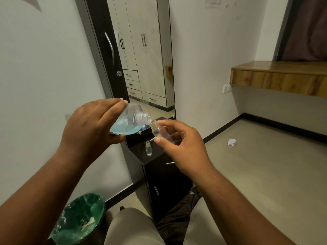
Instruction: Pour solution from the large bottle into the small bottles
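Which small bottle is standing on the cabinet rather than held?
The small bottle standing upright on the black cabinet; the other small bottle is tilted in the right hand.

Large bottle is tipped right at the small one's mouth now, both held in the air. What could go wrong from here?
1. The large bottle has a much wider neck than the small bottle pinched in the right hand, so blue liquid may well overshoot and spill.
2. Both bottles are held in mid-air by the left hand and right hand, so a wobble could break alignment.
3. Drips would likely land on the black cabinet, near the second small bottle.
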